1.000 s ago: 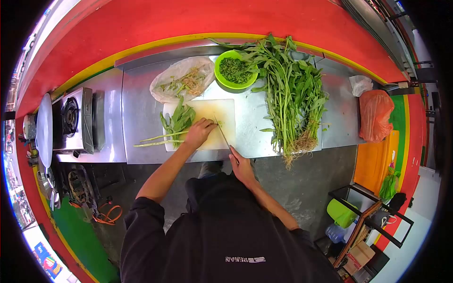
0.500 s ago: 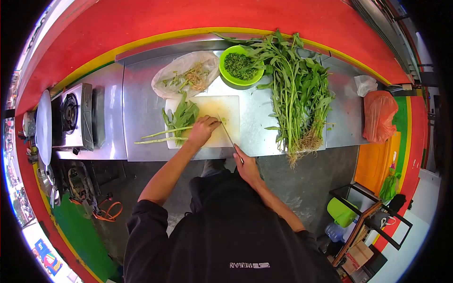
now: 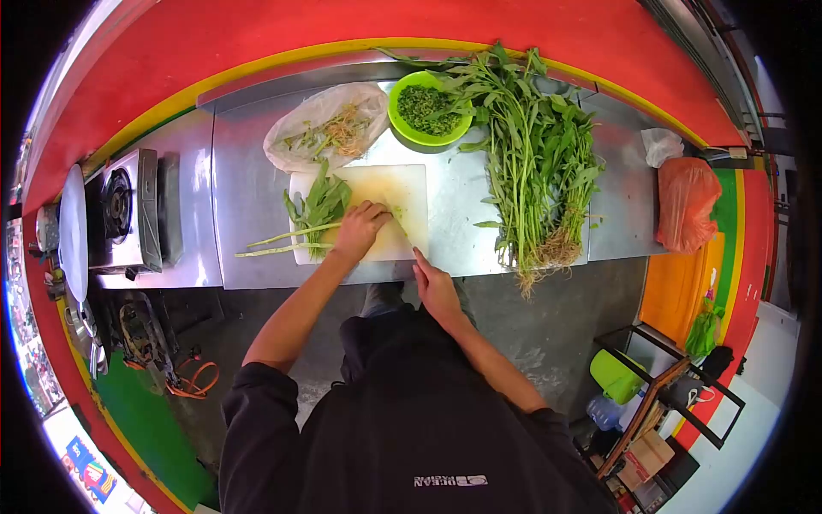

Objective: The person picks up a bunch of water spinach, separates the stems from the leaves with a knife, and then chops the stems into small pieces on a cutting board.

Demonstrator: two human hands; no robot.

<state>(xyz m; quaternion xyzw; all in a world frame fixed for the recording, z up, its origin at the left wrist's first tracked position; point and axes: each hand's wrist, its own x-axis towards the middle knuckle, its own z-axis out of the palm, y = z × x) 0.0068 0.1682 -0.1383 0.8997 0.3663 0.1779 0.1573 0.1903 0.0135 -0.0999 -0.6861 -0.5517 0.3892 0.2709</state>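
Observing remotely, I find the left hand (image 3: pixel 361 230) clasping greens (image 3: pixel 324 206) on the board (image 3: pixel 413 187), apparently to steady them against the knife (image 3: pixel 403 230) gripped by the right hand (image 3: pixel 438 289), the bowl (image 3: pixel 428 140) set within reach.

Bright | glare on counter (image 3: pixel 458 193) | edges bowed | far left perhaps overexposed

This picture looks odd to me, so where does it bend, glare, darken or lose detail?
Head view: distortion bows the red wall, leaving black corners; head view: glare whitens the steel counter right of the cutting board; head view: a dark shadow sits below the green bowl; head view: pieces of chopped greens are too small to tell apart.
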